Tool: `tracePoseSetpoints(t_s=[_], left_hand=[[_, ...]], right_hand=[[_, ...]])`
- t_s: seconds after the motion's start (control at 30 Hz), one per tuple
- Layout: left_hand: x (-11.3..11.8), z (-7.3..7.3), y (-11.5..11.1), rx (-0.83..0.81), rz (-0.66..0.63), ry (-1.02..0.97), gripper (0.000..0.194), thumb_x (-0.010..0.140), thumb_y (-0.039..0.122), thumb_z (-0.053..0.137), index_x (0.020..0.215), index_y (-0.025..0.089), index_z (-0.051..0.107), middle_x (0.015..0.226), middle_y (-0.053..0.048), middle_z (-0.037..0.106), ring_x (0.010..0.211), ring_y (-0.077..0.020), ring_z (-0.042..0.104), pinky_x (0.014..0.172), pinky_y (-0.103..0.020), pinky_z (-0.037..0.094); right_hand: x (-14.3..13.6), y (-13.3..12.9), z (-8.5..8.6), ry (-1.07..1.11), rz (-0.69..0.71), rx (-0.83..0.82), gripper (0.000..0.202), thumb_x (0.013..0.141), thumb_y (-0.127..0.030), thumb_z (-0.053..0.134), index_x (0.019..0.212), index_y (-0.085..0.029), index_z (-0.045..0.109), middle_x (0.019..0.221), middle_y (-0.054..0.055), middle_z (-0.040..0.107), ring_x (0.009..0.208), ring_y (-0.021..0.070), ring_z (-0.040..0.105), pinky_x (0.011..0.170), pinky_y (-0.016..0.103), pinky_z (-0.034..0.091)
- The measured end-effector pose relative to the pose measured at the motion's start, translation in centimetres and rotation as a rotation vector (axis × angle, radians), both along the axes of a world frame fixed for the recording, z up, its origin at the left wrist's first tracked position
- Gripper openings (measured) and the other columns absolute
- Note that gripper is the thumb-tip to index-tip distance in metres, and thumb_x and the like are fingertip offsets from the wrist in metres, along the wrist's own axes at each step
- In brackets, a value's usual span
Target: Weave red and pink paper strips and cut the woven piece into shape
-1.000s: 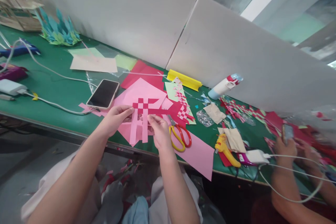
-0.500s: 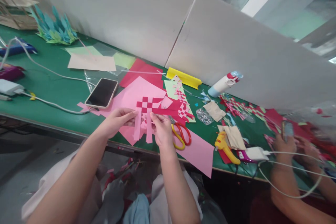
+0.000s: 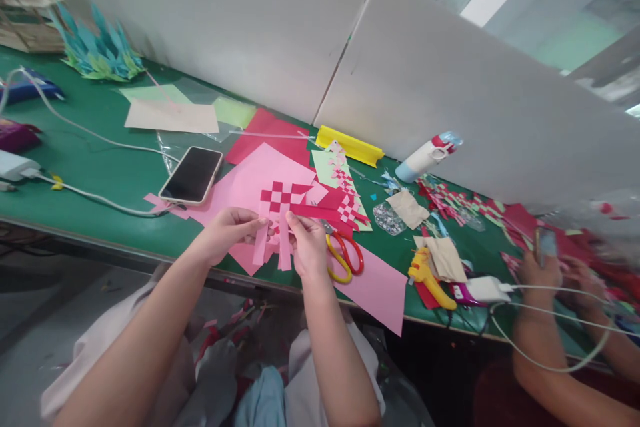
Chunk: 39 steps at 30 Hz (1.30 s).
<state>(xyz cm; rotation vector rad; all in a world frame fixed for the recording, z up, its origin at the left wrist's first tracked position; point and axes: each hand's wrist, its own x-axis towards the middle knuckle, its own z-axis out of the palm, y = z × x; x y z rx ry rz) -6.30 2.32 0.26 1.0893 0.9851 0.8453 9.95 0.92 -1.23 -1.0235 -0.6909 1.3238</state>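
Between my hands is a woven paper piece [image 3: 281, 196] of pink and red strips in a checkered pattern. Two pale pink strips hang down from it, and red ends stick out to the right. My left hand [image 3: 234, 232] pinches the left hanging strip with thumb and fingers. With thumb against fingers, my right hand [image 3: 306, 240] grips the right strip near its top. Pink paper sheets [image 3: 253, 173] lie under and behind the piece. Just right of my right hand rest scissors [image 3: 346, 257] with red and yellow handles.
A phone [image 3: 193, 175] lies left on the green table [image 3: 95, 167]. To the right are a yellow glue gun [image 3: 430, 280], a bottle [image 3: 427, 159], finished woven paper fish [image 3: 345, 190] and a yellow tray [image 3: 350, 145]. Another person's hands [image 3: 543, 273] hold a phone far right.
The view has shifted slightly. My left fingers have moved a little to the right along the left strip; both hands keep their hold on the woven paper.
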Motion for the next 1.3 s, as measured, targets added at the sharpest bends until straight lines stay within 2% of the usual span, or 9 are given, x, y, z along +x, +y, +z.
tracePoseSetpoints(t_s=[0.27,0.4,0.57,0.63,0.7,0.77,0.9,1.07,1.3], left_hand=[[-0.1,0.4,-0.3,-0.118,-0.034,-0.040,0.024,0.066,0.037,0.079,0.066,0.015,0.070,0.063,0.000,0.065,0.057,-0.0085,0.056,0.058,-0.020,0.048],[-0.3,0.6,-0.6,-0.144,-0.118,-0.006,0.024,0.069,0.037,0.077,0.074,0.014,0.072,0.063,0.000,0.064,0.055,-0.0072,0.055,0.056,-0.018,0.047],[-0.3,0.7,-1.0,-0.138,-0.236,-0.031,0.029,0.073,0.038,0.074,0.060,0.014,0.066,0.056,0.003,0.058,0.051,-0.0052,0.051,0.053,-0.016,0.045],[-0.4,0.5,-1.0,-0.125,-0.258,-0.036,0.028,0.075,0.040,0.072,0.064,0.014,0.068,0.060,0.001,0.062,0.055,-0.0064,0.055,0.058,-0.017,0.048],[-0.4,0.4,-0.9,-0.106,-0.196,-0.047,0.029,0.075,0.043,0.072,0.075,0.014,0.071,0.069,-0.002,0.067,0.063,-0.0087,0.060,0.066,-0.020,0.052],[-0.4,0.3,-0.7,-0.083,-0.065,-0.059,0.031,0.072,0.045,0.074,0.080,0.015,0.073,0.075,-0.003,0.070,0.070,-0.0106,0.064,0.072,-0.022,0.054],[-0.3,0.5,-0.4,-0.077,0.101,-0.069,0.032,0.061,0.043,0.083,0.073,0.014,0.073,0.071,-0.002,0.070,0.065,-0.0098,0.064,0.068,-0.021,0.055],[-0.3,0.6,-0.3,-0.127,0.148,-0.041,0.036,0.053,0.043,0.087,0.067,0.014,0.072,0.061,0.000,0.066,0.054,-0.0066,0.060,0.056,-0.016,0.052],[-0.3,0.5,-0.4,-0.118,0.152,-0.027,0.035,0.053,0.042,0.086,0.065,0.013,0.071,0.060,0.000,0.065,0.053,-0.0060,0.059,0.055,-0.015,0.051]], right_hand=[[0.2,-0.1,0.8,0.004,-0.040,-0.023,0.020,0.065,-0.035,0.080,0.068,-0.016,0.073,0.059,0.000,0.068,0.052,0.0126,0.059,0.056,0.027,0.050],[0.4,0.0,0.6,0.016,-0.071,-0.007,0.018,0.064,-0.031,0.080,0.065,-0.016,0.072,0.059,-0.001,0.068,0.053,0.0111,0.059,0.056,0.024,0.049],[0.5,0.2,0.8,0.016,-0.112,-0.022,0.018,0.061,-0.031,0.081,0.063,-0.016,0.071,0.055,-0.002,0.066,0.050,0.0107,0.057,0.054,0.024,0.048],[0.5,0.2,1.0,0.006,-0.091,-0.043,0.020,0.060,-0.032,0.081,0.063,-0.016,0.071,0.055,-0.001,0.067,0.051,0.0117,0.058,0.055,0.025,0.049],[0.6,0.1,1.1,0.007,-0.038,-0.071,0.022,0.059,-0.033,0.082,0.063,-0.015,0.070,0.055,-0.001,0.067,0.050,0.0125,0.059,0.055,0.026,0.050],[0.7,0.0,1.0,0.005,0.020,-0.090,0.022,0.059,-0.033,0.082,0.063,-0.015,0.070,0.054,-0.001,0.066,0.049,0.0126,0.059,0.053,0.026,0.049],[0.7,-0.1,0.7,-0.022,0.077,-0.102,0.023,0.060,-0.035,0.081,0.065,-0.015,0.071,0.055,-0.001,0.066,0.049,0.0131,0.060,0.050,0.026,0.049],[0.7,-0.2,0.7,-0.042,0.096,-0.090,0.021,0.063,-0.034,0.080,0.067,-0.015,0.073,0.056,0.000,0.067,0.050,0.0124,0.060,0.051,0.025,0.049],[0.6,-0.3,0.9,-0.043,0.101,-0.081,0.021,0.062,-0.034,0.080,0.067,-0.015,0.073,0.056,0.000,0.067,0.049,0.0125,0.060,0.049,0.024,0.048]])
